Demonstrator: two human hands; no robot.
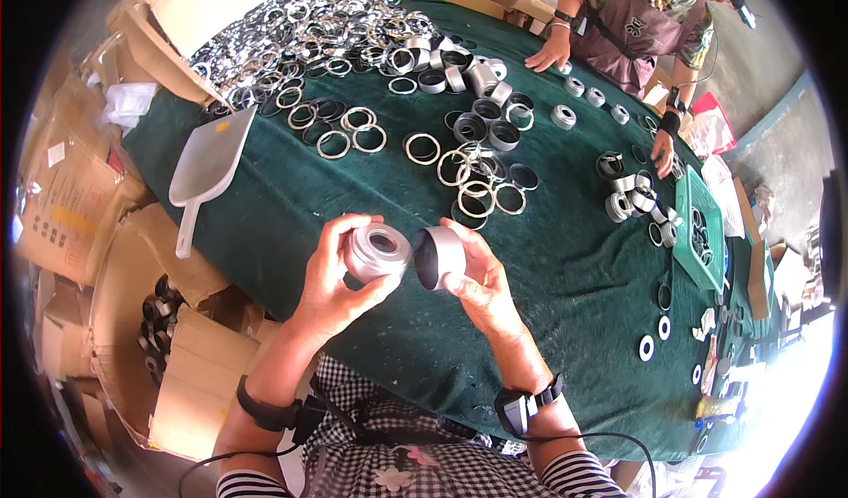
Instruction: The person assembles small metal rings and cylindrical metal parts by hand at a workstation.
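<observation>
Nearest the wearer, two silver metal parts are held up above the near edge of the green cloth table [548, 259]: a flanged collar [378, 252] is gripped in the left hand [340, 281], thumb on its lower rim and fingers curled round its far side, while a plain cylindrical sleeve [439, 256] is pinched in the right hand [473, 277] between thumb and forefingers, its dark open mouth turned toward the collar. The two pieces are side by side, nearly touching, but not yet joined — so the fitting in hand is judged to be only at its start. Low on the left, beside the table, an open cardboard box [163, 317] of dark ring-shaped parts is seen. A little farther out, a loose scatter of thin metal rings [473, 184] is spread at mid-table, and a grey plastic scoop [208, 167] is laid on the left edge. On the right a green tray [698, 224] is set down, with a few short assembled cylinders [632, 199] just beside it; these are few against what remains. Beyond them a cluster of dark and silver sleeves [481, 114] is left standing, and at the far left a large heap of bright rings [309, 30] is piled — most of the stock, it is judged, is untouched. At the far side another person's hands [552, 53] are rested on the cloth.
</observation>
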